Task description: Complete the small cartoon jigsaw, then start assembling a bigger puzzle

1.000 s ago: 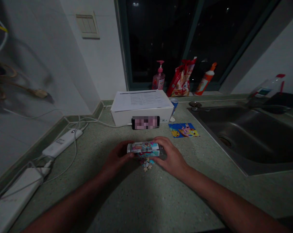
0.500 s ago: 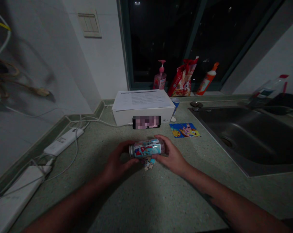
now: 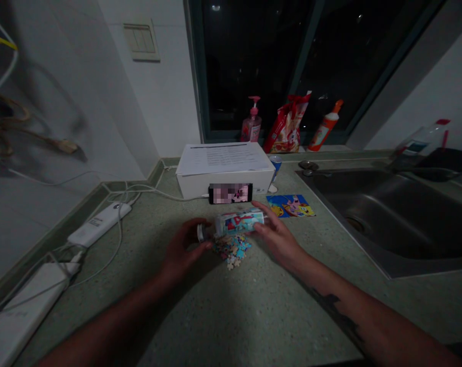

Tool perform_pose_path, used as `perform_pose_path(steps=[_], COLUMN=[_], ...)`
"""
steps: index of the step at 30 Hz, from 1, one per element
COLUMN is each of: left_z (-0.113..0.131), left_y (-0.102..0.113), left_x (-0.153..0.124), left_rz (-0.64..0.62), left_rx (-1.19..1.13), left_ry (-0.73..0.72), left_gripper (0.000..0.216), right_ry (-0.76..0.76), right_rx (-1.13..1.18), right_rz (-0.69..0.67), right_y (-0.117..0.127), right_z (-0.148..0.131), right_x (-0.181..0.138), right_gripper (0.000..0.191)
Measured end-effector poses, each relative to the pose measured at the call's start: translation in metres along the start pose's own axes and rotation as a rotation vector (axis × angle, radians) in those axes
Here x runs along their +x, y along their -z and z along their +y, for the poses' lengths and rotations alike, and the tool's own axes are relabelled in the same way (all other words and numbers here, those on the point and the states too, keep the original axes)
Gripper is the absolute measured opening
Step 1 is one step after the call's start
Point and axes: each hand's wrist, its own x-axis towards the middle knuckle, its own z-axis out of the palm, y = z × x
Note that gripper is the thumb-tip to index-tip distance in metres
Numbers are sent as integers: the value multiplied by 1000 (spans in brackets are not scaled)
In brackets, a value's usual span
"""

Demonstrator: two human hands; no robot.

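Note:
My right hand [image 3: 279, 237] is wrapped round the right end of a clear jar [image 3: 240, 223] with a colourful cartoon label. The jar lies on its side just above the counter, its left end slightly lower. My left hand [image 3: 183, 250] is closed round a silver-rimmed lid [image 3: 200, 233], which now sits apart from the jar's labelled body; something see-through shows between them. Beneath the jar, a pile of small jigsaw pieces [image 3: 234, 251] lies on the counter, in blue, tan and other colours. The jar hides the back of the pile.
A picture card [image 3: 291, 205] lies right of the jar. Behind, a phone [image 3: 230, 193] leans on a white box [image 3: 225, 181] topped with paper. White power strips [image 3: 99, 224] and cables run along the left. A metal sink [image 3: 399, 214] is on the right.
The jar's labelled body has moved right and up, drawing away from the lid in my left hand. More jigsaw pieces now show beneath it.

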Motion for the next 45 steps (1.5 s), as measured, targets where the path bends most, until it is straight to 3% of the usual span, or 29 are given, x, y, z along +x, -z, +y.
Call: perform_pose_path(steps=[6,12,18,22,29,36,45], left_z=[-1,-2,-2,-4,-6,-10,-9], left_y=[1,0,1,1,2,3,2], left_x=[2,2,2,2,1,2,1], left_rz=[-24,-12,-25,-39,-58,-65,-78], left_rx=[-23,-26,11,37,58,87,75], left_ry=[27,25,20,5,-4,-2,-1], left_gripper=[51,51,52,50,49,48,48], right_ry=[-18,33,94,99,91,23,-136], right_rx=[122,166,-136,-447,-576,-673,-793], right_rz=[173,492,825,956,811,694,576], right_y=[50,120,186,201,192,195,186], right_z=[-16,-18,0,6,27,45,54], right_x=[29,54,82,122,174,173,162], right_gripper=[40,34,36,45,59,59,34])
